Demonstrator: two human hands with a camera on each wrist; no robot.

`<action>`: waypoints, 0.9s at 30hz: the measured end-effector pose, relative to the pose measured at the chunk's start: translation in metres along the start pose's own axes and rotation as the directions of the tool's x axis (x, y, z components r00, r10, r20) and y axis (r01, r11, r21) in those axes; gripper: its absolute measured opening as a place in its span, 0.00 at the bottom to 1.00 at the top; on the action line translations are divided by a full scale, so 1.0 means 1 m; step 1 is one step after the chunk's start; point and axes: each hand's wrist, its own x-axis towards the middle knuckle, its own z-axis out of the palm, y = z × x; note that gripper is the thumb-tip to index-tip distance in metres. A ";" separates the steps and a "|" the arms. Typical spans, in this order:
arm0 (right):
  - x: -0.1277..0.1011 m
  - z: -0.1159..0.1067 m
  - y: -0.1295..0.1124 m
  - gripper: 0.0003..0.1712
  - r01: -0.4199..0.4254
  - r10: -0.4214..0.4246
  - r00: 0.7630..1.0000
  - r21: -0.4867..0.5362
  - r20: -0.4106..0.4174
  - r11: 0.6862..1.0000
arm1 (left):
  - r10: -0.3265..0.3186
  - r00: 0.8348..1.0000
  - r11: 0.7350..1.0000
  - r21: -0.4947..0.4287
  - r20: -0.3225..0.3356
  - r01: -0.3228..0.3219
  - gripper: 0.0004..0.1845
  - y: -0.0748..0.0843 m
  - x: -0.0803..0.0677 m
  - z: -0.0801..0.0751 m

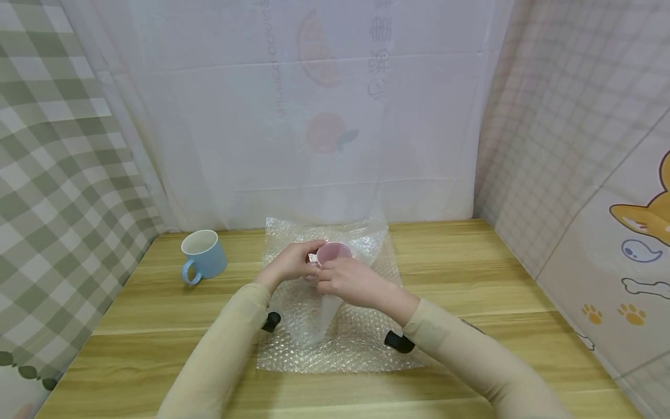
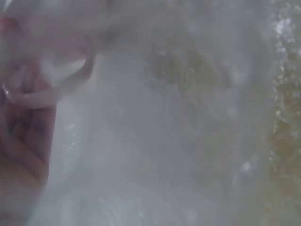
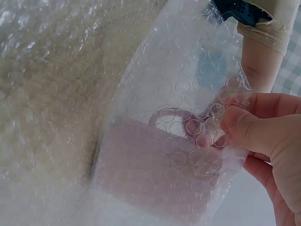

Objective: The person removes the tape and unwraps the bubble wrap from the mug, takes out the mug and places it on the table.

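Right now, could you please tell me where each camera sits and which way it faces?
Head: above the table, looking forward and down; both sleeved arms and hands show.
Left wrist: pressed close to bubble wrap, blurred; left fingers at the edge.
Right wrist: facing the wrapped pink cup; right fingers pinch wrap.
All share the bubble wrap.

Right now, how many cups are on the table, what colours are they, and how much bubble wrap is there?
Pink cups: 1, the pink cup held in both hands with the wrap round it
Blue cups: 1, the blue cup standing alone to the left
Bubble wrap sheets: 1, the bubble wrap spread on the table
Total: 3 things
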 end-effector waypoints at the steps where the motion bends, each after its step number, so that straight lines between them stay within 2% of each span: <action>1: 0.000 0.000 0.000 0.03 -0.002 0.002 1.000 -0.001 0.004 1.000 | 0.000 1.000 1.000 0.001 -0.001 0.000 0.38 0.000 0.000 0.000; 9: -0.007 -0.005 -0.004 0.05 -0.006 0.008 0.999 -0.050 0.034 0.999 | 0.024 1.000 1.000 -0.003 -0.009 -0.024 0.37 0.003 0.000 0.000; 17: -0.014 -0.009 -0.010 0.04 -0.006 0.009 1.000 -0.118 0.026 0.993 | 0.037 0.999 0.999 -0.010 -0.009 -0.037 0.37 0.002 0.000 0.000; 22: -0.017 -0.009 -0.011 0.14 0.012 -0.003 0.999 -0.174 0.053 0.985 | 0.034 0.999 0.999 -0.009 -0.004 -0.034 0.37 0.003 0.000 0.000; 27: -0.020 -0.010 -0.012 0.20 0.000 0.008 0.999 -0.179 0.044 0.984 | 0.026 1.000 0.999 -0.019 0.001 -0.026 0.38 0.003 0.000 -0.001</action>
